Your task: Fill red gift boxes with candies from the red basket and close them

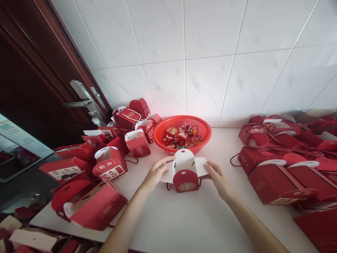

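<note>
In the head view a small red gift box [185,181] with a white inside stands upright on the white table, its top unfolded. My left hand [158,173] pinches its left side flap, thumb and fingers closed on the card. On the other side my right hand [216,175] grips the right flap [200,166], which is spread outward. Dark red cord loops hang at both sides of the box. Just behind it sits a red plastic basket [207,137] holding wrapped sweets [181,136].
Several red boxes [137,143] crowd the table's left side, some with tops open. More closed red boxes [279,181] stand in rows at the right. A tiled wall [207,84] rises behind, and a dark door [39,70] is at the left.
</note>
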{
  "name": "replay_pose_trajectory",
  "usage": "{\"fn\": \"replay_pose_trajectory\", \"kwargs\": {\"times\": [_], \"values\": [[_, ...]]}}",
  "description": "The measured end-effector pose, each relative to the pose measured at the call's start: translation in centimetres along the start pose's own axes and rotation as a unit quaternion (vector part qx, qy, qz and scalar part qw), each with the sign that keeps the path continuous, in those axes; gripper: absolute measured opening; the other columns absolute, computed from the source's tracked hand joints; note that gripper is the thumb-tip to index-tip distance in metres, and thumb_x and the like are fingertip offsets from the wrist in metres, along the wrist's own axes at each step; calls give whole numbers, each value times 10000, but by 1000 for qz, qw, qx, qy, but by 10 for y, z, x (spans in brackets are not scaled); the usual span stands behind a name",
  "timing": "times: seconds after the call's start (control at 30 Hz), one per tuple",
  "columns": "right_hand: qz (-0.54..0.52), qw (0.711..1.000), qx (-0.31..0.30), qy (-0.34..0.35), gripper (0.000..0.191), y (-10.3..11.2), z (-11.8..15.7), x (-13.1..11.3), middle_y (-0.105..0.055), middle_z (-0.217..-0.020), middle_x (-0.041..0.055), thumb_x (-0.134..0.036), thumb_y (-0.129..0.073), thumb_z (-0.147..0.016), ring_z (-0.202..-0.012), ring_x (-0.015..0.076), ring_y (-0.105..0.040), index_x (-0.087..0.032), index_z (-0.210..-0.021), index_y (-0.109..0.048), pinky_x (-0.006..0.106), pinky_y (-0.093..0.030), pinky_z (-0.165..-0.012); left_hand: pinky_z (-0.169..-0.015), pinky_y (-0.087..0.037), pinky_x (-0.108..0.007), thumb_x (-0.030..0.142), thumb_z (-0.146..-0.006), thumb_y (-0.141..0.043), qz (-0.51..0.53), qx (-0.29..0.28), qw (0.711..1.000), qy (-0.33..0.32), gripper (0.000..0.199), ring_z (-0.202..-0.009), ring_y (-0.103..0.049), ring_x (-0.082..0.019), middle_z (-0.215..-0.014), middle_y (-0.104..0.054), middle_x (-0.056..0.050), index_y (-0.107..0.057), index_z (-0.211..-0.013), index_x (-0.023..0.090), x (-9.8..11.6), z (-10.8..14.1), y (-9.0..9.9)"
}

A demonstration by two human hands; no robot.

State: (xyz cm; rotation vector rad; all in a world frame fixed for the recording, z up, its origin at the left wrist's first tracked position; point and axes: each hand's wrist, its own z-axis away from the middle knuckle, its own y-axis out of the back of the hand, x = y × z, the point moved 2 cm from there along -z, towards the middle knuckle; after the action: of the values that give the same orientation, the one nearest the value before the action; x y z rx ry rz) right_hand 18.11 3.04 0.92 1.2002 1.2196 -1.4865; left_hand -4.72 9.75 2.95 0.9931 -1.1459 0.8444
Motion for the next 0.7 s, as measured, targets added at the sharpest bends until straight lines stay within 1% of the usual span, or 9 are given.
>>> {"fn": "replay_pose_trajectory", "kwargs": {"times": [0.07, 0.13, 0.17, 0.23, 0.33, 0.43, 0.5, 0.6, 0.7], "values": [[3, 1000, 1, 6, 503, -2, 1, 1, -600, -706, 25, -672, -684, -735, -712, 191, -601, -182, -672, -589, 343, -585, -670, -920, -541, -378, 278, -762, -515, -67, 19, 997, -34, 492, -1081, -683, -272, -1266, -716, -73, -694, -1210, 184, 0, 9, -4], [9, 1000, 2, 9, 519, -4, 1, 3, -585, -706, 23, -689, -673, -743, -711, 187, -585, -183, -672, -581, 334, -579, -657, -1048, -476, -389, 334, -835, -538, -121, 27, 989, -83, 434, -1241, -606, -281, -1339, -668, -75, -668, -1227, 202, 0, 16, -7], [11, 1000, 4, 11, 526, -5, 1, 4, -579, -705, 21, -696, -666, -746, -705, 183, -577, -183, -672, -577, 329, -576, -652, -1106, -430, -394, 378, -857, -566, -141, 27, 984, -101, 438, -1318, -550, -286, -1387, -634, -80, -643, -1255, 211, -1, 19, -8], [14, 1000, 9, 13, 540, -6, 1, 7, -557, -694, 11, -712, -661, -741, -684, 174, -560, -186, -666, -562, 321, -569, -639, -1170, -362, -413, 475, -857, -633, -163, 15, 980, -117, 554, -1412, -457, -300, -1476, -557, -96, -561, -1347, 227, -6, 22, -9], [19, 1000, 15, 10, 562, -7, -1, 13, -512, -670, -4, -735, -652, -727, -649, 164, -527, -190, -655, -532, 318, -552, -616, -1197, -326, -446, 569, -804, -703, -165, -15, 980, -109, 790, -1464, -383, -335, -1566, -449, -123, -428, -1464, 234, -14, 24, -11], [31, 999, 18, 13, 572, -8, -1, 18, -499, -668, -5, -749, -622, -743, -644, 164, -504, -194, -660, -515, 320, -535, -613, -1210, -302, -467, 615, -801, -697, -171, -18, 979, -109, 836, -1481, -347, -350, -1585, -413, -133, -398, -1482, 235, -15, 27, -11], [36, 999, 18, 15, 570, -8, -1, 18, -518, -686, 4, -755, -594, -764, -666, 176, -518, -198, -680, -511, 322, -530, -625, -1208, -309, -470, 615, -821, -679, -192, -15, 974, -119, 784, -1473, -360, -342, -1565, -433, -130, -424, -1463, 244, -13, 29, -9], [42, 999, 28, 22, 557, -7, 1, 14, -538, -704, 10, -752, -556, -800, -688, 188, -537, -208, -695, -500, 319, -519, -648, -1183, -357, -449, 575, -890, -610, -228, -11, 962, -152, 579, -1423, -432, -312, -1483, -507, -108, -533, -1376, 271, -5, 30, -4], [48, 997, 49, 40, 545, -6, 2, 9, -530, -695, 2, -739, -553, -820, -672, 179, -533, -213, -687, -508, 312, -507, -673, -1153, -400, -440, 527, -934, -563, -254, 14, 948, -190, 415, -1364, -497, -296, -1419, -555, -88, -636, -1266, 289, 8, 28, 1]]}}
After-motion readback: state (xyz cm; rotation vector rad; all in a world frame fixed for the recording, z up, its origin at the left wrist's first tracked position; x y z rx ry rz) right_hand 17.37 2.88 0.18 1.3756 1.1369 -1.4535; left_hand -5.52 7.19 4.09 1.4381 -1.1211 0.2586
